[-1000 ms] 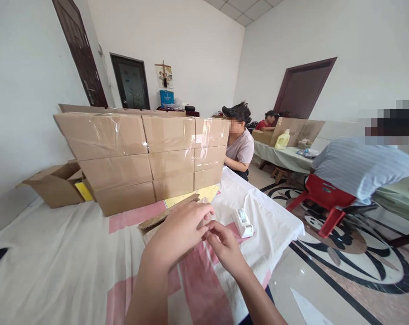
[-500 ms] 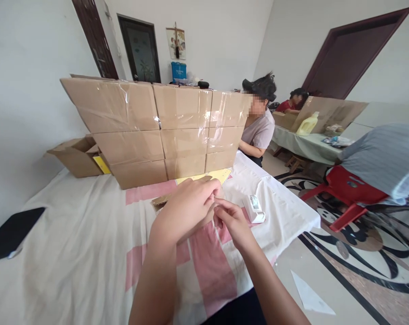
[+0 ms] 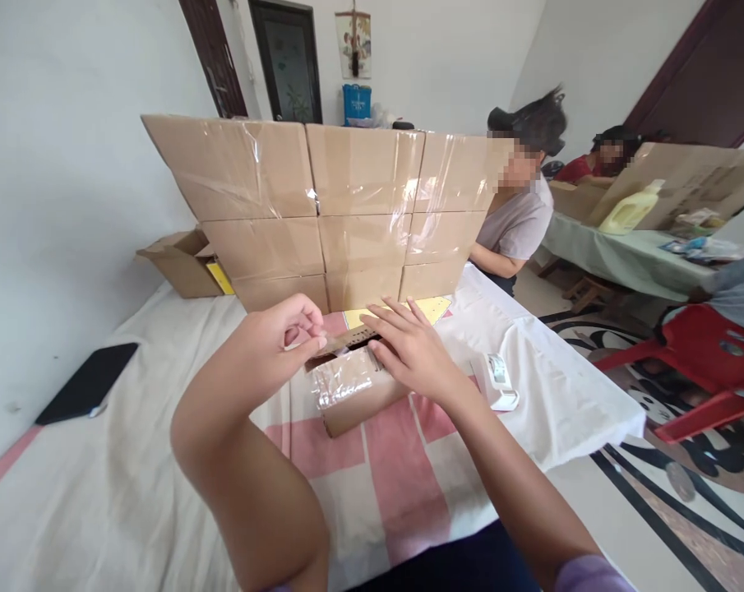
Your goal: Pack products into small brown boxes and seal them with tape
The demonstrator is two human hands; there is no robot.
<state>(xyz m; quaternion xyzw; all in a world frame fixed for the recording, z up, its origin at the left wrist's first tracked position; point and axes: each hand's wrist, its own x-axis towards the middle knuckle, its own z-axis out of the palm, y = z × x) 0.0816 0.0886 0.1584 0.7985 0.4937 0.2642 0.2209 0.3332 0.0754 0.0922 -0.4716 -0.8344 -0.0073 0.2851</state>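
Note:
A small cardboard box [image 3: 362, 403] lies on the cloth in front of me, with shiny clear tape [image 3: 345, 378] over its near left part. Along its far side a brown flap [image 3: 353, 335] with dark print stands partly raised, and a dark gap shows beneath it. My left hand [image 3: 285, 333] is closed in a pinch at the flap's left end; what lies between thumb and finger is too small to make out. Over the box's right part my right hand [image 3: 412, 349] rests, open, its fingers spread across the top and the flap.
Taped cartons [image 3: 365, 218] form a wall behind the box, a yellow sheet [image 3: 433, 311] at their foot. To the right stands a small white dispenser-like device [image 3: 498, 382]. A black flat object [image 3: 91, 382] lies left. Beyond the table's right side sits a person [image 3: 523, 218].
My hands, close together before, have parted: the left moved left to the flap's end, the right opened and came down on the box. The box is now in plain sight. The view shifted.

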